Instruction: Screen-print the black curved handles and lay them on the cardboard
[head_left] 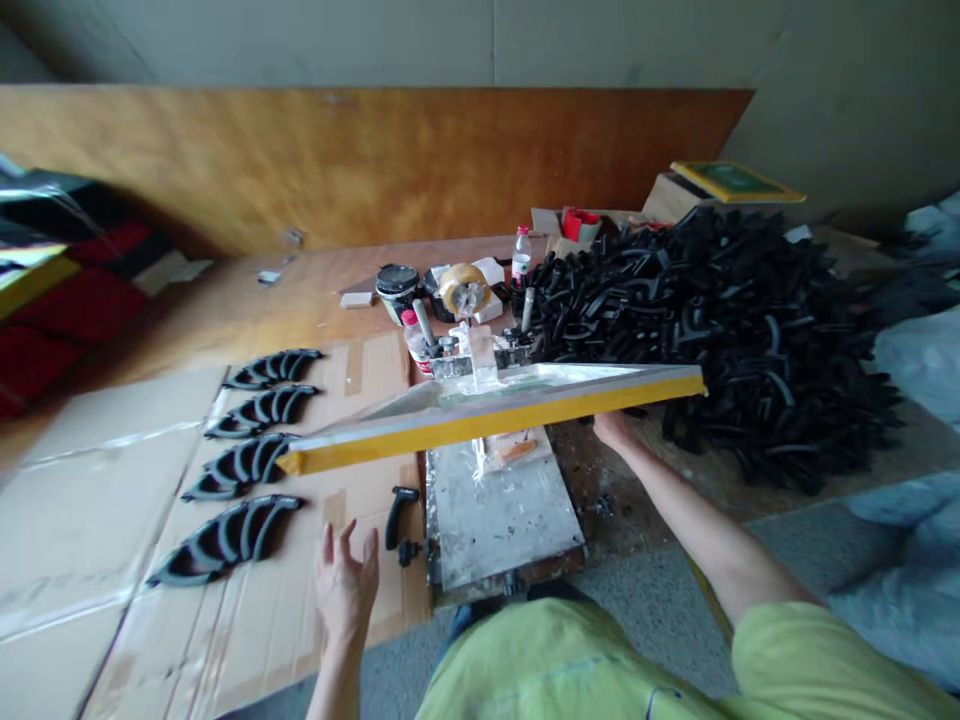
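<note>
The person is standing at a wooden worktop (pixel 225 310) and is lifting a yellow-framed printing screen (pixel 495 415), which is hinged at its far side and is tilting up over the grey printing plate (pixel 502 520). The right hand (pixel 615 430) is gripping the screen frame at its right part, with the fingers closed under the yellow edge, so the fingertips are hidden. The long axis of the frame is running from about 8 o'clock to 2 o'clock. The left hand (pixel 345 585) is hovering with loose, spread fingers and is holding nothing; it is over the cardboard sheet (pixel 90 520), just beside a small black handle part (pixel 401 515) at 1 o'clock from it. Four black curved printed parts (pixel 225 540) are lying in a row at 10 o'clock from the left hand, which is the nearer one. A big pile of black plastic parts (pixel 735 330) is lying at 1 o'clock from the right hand.
</note>
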